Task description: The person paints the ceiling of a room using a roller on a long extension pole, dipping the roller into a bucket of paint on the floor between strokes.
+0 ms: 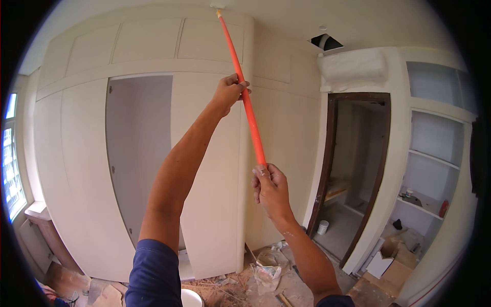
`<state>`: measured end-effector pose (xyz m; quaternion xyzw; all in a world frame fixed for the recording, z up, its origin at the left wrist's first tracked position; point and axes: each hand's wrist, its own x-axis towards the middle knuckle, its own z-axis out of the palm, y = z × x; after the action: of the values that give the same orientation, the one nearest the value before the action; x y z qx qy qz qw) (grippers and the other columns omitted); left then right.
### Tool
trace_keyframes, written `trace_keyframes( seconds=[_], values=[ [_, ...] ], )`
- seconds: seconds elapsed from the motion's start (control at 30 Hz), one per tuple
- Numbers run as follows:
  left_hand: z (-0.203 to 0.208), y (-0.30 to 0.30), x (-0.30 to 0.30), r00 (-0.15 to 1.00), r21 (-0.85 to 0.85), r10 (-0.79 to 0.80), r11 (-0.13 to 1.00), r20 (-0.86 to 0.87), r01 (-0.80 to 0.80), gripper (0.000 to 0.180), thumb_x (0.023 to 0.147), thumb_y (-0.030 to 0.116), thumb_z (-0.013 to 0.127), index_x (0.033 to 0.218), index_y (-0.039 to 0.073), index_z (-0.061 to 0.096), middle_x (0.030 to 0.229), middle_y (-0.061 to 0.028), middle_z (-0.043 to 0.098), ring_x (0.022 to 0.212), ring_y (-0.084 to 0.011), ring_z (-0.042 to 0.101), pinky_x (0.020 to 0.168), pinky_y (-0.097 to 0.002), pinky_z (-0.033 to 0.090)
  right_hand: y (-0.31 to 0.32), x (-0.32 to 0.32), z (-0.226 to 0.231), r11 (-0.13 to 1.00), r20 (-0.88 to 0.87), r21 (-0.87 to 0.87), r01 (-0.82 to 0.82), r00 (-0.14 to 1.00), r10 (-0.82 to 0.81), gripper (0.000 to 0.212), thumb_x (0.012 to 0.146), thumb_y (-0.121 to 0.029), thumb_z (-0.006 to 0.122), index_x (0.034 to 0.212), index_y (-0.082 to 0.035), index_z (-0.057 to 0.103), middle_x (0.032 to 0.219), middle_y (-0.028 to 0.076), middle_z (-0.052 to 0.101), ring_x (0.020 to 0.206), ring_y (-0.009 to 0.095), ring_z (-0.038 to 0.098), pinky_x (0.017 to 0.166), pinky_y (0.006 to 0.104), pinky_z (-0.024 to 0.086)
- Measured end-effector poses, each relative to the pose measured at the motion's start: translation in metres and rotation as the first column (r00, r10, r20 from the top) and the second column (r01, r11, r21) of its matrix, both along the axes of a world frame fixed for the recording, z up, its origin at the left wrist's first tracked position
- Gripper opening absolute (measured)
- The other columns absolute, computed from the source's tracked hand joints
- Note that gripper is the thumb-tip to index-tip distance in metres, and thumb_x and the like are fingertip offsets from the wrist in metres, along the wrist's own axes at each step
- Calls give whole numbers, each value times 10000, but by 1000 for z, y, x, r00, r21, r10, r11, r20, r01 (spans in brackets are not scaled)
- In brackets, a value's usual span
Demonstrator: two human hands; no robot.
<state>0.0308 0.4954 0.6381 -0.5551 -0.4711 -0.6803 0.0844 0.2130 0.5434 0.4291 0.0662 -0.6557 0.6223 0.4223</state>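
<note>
A long orange pole [252,125] slants up and to the left in front of me, held in both hands. My left hand [232,92] is wrapped round it about halfway up, with that arm stretched high. Lower down, my right hand [270,185] grips the bottom end, its thumb along the pole. The pole's yellowish tip [219,13] reaches the ceiling [286,15], right by a small pale round spot [217,5]. Whether the tip touches that spot I cannot tell. What the tip is made of is too small to make out.
A cream wardrobe [209,153] with one open bay stands ahead. To the right are a dark-framed doorway [332,153], shelves [434,158] and a cardboard box [401,266]. A white bucket [192,298], plastic bag [268,273] and debris lie on the floor. The ceiling has a square opening [326,42].
</note>
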Motion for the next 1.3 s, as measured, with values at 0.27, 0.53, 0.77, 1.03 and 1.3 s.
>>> trace_keyframes(
  seconds=[0.27, 0.53, 0.77, 1.03, 1.3],
  values=[
    [-20, -18, 57, 996, -47, -5, 999, -93, 0, 344, 1003, 131, 550, 1287, -62, 526, 1178, -142, 603, 964, -218, 651, 846, -404, 548, -17, 66, -29, 999, -35, -4, -40, 999, 40, 339, 1039, -362, 524, 938, -41, 558, 700, 14, 537, 451, 64, 449, 412, 229, 365],
    [-57, -49, 208, 979, -55, 8, 998, -202, -20, 331, 1001, 145, 537, 1247, -74, 524, 1063, -109, 596, 886, -197, 657, 789, -360, 572, -51, 208, -73, 995, -40, -99, 2, 999, -5, 294, 1046, -316, 528, 967, -34, 553, 704, 16, 532, 449, 57, 434, 397, 224, 347],
    [-74, -81, 327, 925, -20, 108, 992, -364, -124, 542, 1015, 216, 568, 1357, -174, 411, 874, -73, 609, 775, -116, 605, 694, -297, 530, -78, 327, -101, 988, -81, -155, 7, 997, -19, 259, 1013, -314, 558, 1008, -55, 555, 687, 23, 534, 426, 47, 397, 393, 205, 340],
    [-96, -122, 425, 887, -20, 78, 995, -456, -98, 569, 1003, 230, 622, 1345, -179, 422, 895, -83, 641, 708, -110, 583, 672, -297, 511, -118, 428, -128, 976, -83, -205, 74, 992, -93, 280, 996, -323, 574, 1008, -44, 545, 668, 50, 528, 402, 64, 385, 372, 214, 331],
    [-105, -151, 480, 852, -59, 19, 997, -524, -59, 711, 985, 236, 657, 1432, -194, 310, 1015, -140, 676, 781, -131, 657, 713, -304, 530, -138, 484, -149, 972, -105, -213, 96, 987, -120, 363, 970, -371, 621, 996, -19, 535, 627, 63, 527, 364, 81, 385, 337, 225, 311]
  ],
)
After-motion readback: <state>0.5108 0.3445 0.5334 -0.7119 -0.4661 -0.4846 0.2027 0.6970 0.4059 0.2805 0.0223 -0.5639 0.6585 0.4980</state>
